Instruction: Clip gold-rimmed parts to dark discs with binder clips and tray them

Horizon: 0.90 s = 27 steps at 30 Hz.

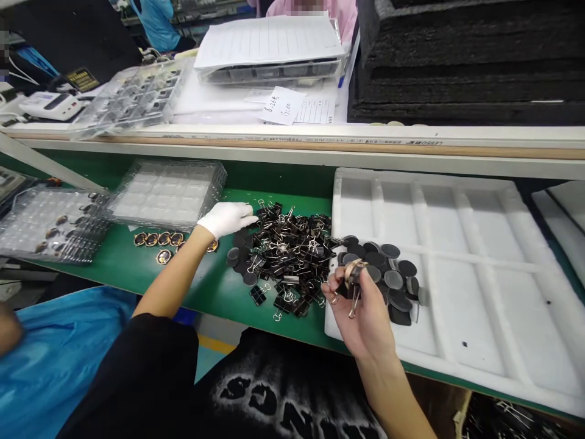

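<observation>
My left hand (227,219), in a white glove, reaches over the left edge of a big heap of black binder clips (292,250), its fingers stretched out and apart. Beneath and beside it lie dark round discs (240,250). My bare right hand (363,305) is closed around a black binder clip (353,277) with silver handles and a tan ring-like part at its top. That hand hovers at the left edge of a white foam tray (484,231), next to a pile of dark grey discs (393,279).
Several round brown-and-gold pieces (152,239) lie left of my left arm. Clear plastic trays (164,189) stand behind them. A white shelf edge (292,146) crosses above the bench. A person's blue sleeve (68,360) is at the lower left.
</observation>
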Tool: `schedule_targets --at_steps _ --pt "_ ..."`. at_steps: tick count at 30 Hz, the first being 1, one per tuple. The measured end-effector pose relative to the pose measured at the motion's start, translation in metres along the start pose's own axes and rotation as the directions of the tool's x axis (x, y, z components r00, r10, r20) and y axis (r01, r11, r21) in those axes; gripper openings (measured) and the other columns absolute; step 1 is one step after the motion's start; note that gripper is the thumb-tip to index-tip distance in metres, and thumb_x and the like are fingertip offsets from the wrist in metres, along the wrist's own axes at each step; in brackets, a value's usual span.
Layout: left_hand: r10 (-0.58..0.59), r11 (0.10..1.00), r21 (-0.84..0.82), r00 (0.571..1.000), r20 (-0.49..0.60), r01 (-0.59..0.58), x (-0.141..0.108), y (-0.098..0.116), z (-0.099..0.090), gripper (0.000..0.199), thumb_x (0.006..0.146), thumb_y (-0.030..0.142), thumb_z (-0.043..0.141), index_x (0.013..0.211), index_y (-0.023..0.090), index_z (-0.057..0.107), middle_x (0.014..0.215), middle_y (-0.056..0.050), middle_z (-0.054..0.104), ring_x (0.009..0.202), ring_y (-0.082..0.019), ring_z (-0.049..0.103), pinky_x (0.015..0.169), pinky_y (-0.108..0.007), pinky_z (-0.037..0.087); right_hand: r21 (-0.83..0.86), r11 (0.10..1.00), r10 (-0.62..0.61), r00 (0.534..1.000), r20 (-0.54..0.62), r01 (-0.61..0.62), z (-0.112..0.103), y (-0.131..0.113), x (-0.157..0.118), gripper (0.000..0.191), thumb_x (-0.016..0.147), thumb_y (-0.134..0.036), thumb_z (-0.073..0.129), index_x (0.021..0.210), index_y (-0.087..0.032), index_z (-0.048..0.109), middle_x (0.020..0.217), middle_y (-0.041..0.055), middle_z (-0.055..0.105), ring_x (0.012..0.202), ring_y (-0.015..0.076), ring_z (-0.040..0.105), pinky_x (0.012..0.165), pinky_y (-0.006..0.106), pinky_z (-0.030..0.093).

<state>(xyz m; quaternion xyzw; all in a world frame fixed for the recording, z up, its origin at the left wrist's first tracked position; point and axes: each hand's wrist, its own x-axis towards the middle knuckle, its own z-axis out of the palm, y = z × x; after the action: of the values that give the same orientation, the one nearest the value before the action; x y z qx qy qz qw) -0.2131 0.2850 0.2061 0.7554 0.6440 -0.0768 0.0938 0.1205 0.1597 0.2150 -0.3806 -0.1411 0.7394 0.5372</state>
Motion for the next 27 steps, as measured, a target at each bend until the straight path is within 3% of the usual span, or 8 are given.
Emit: schedule_targets --at_steps 3,7,10,14,19,21,24,27 --pt "0.025 1.0 0.01 0.975 -0.219 -0.024 -0.012 0.0 0.006 0.037 0.098 0.046 0.049 0.074 0.02 0.06 0.087 -0.007 0.069 0.08 -0.02 0.063 0.065 -0.029 0.036 -0.026 0.997 0.078 0.996 0.041 -0.077 0.001 0.001 -0.004 0.017 0.088 -0.042 0.074 0.086 -0.025 0.07 0.091 0.0005 0.065 0.076 0.0136 0.059 0.068 0.029 0.058" --pt "-0.092 0.966 -0.243 0.751 -0.654 -0.093 -0.057 0.047 0.001 0.04 0.099 0.034 0.048 0.062 0.021 0.04 0.061 -0.001 0.051 0.058 -0.013 0.047 0.061 -0.029 0.035 -0.242 0.97 0.066 0.984 0.164 -0.025 0.007 0.011 -0.006 0.019 0.085 -0.041 0.079 0.094 -0.025 0.077 0.113 0.0069 0.072 0.095 0.0205 0.067 0.073 0.032 0.06" --pt "-0.082 0.861 -0.394 0.676 -0.733 -0.322 -0.092 0.105 -0.001 0.042 0.096 0.027 0.053 0.06 0.022 0.033 0.055 0.004 0.041 0.05 -0.01 0.037 0.055 -0.028 0.031 -0.358 0.929 0.032 0.943 0.333 0.095 0.011 0.02 -0.004 0.021 0.087 -0.042 0.078 0.099 -0.025 0.08 0.138 0.0095 0.067 0.122 0.0282 0.064 0.095 0.041 0.058" --pt "0.043 0.782 -0.435 0.735 -0.677 -0.446 -0.117 0.151 -0.003 0.039 0.09 0.023 0.06 0.059 0.021 0.036 0.051 0.006 0.038 0.048 -0.009 0.034 0.051 -0.028 0.028 -0.441 0.873 -0.008 0.908 0.418 0.21 0.004 0.02 -0.003 0.019 0.089 -0.04 0.076 0.101 -0.026 0.081 0.106 0.007 0.078 0.098 0.0219 0.071 0.088 0.035 0.058" --pt "0.067 0.852 -0.46 0.923 -0.379 -0.251 -0.116 0.151 -0.014 0.042 0.074 0.041 0.073 0.058 0.021 0.04 0.05 0.007 0.04 0.047 -0.009 0.033 0.05 -0.027 0.027 -0.484 0.812 -0.081 0.885 0.459 0.326 -0.007 0.003 -0.008 0.014 0.09 -0.036 0.075 0.1 -0.027 0.081 0.096 0.0048 0.077 0.085 0.0193 0.071 0.075 0.031 0.059" --pt "0.147 0.827 -0.472 0.929 -0.34 -0.304 -0.112 0.152 -0.016 0.041 0.075 0.043 0.07 0.058 0.021 0.04 0.049 0.007 0.04 0.047 -0.009 0.033 0.049 -0.026 0.028 -0.499 0.796 -0.084 0.879 0.469 0.343 -0.008 -0.003 -0.011 0.014 0.089 -0.037 0.075 0.097 -0.026 0.081 0.093 0.0053 0.077 0.082 0.0202 0.071 0.073 0.031 0.06" --pt "0.289 0.76 -0.466 0.878 -0.382 -0.453 -0.106 0.158 -0.016 0.041 0.078 0.045 0.064 0.057 0.021 0.038 0.049 0.006 0.041 0.046 -0.008 0.034 0.049 -0.025 0.027 -0.512 0.784 -0.077 0.872 0.483 0.353 -0.009 -0.01 -0.017 0.013 0.09 -0.036 0.075 0.095 -0.026 0.08 0.09 0.0049 0.077 0.08 0.0198 0.071 0.07 0.031 0.059" --pt "0.292 0.786 -0.445 0.892 -0.345 -0.43 -0.102 0.16 -0.019 0.04 0.081 0.044 0.061 0.058 0.021 0.038 0.049 0.006 0.041 0.046 -0.008 0.035 0.048 -0.024 0.026 -0.554 0.74 -0.107 0.88 0.463 0.382 -0.015 -0.021 -0.021 0.012 0.093 -0.034 0.071 0.1 -0.027 0.077 0.103 0.0059 0.077 0.09 0.0199 0.072 0.075 0.03 0.058"
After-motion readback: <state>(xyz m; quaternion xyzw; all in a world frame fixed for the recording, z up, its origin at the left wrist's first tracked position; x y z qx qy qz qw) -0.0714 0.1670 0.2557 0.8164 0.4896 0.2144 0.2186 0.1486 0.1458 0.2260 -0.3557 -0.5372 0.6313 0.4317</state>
